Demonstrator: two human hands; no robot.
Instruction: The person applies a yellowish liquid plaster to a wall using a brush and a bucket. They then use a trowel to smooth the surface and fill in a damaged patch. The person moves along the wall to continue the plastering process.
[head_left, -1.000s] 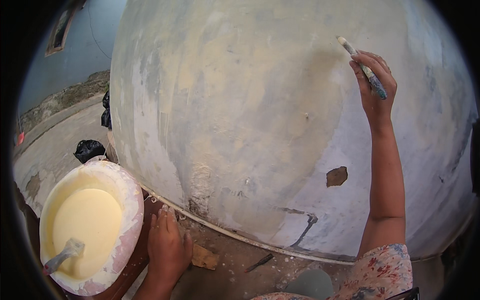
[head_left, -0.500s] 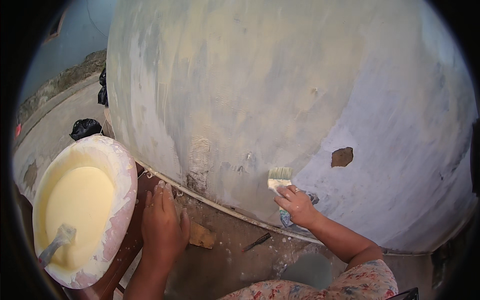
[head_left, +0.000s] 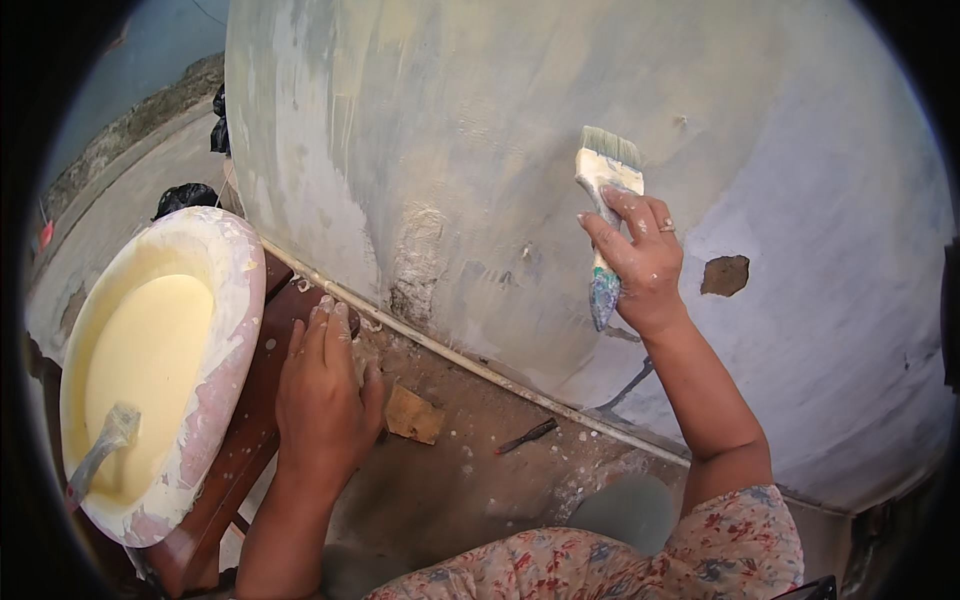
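In my right hand (head_left: 640, 265) is a wide paintbrush (head_left: 610, 165) with a paint-marked handle, its pale bristles upward and in front of the blotchy, partly painted wall (head_left: 470, 150). My left hand (head_left: 330, 390), fingers extended, rests at the edge of a dark wooden surface (head_left: 280, 370), just right of an oval tub (head_left: 230, 390) smeared with pink and white paint. The tub holds pale yellow paint (head_left: 150, 350), and a second brush (head_left: 115, 435) leans in it.
A thin pipe (head_left: 500, 380) runs along the wall's base. On the floor lie a small board (head_left: 414, 416) and a dark tool (head_left: 525, 436). Black bags (head_left: 183, 200) stand beyond the tub. The wall has a dark hole (head_left: 725, 275).
My right hand swept the brush from high on the wall down to near its base, then back up to mid-height. My left hand stayed beside the tub. The camera view shifted.
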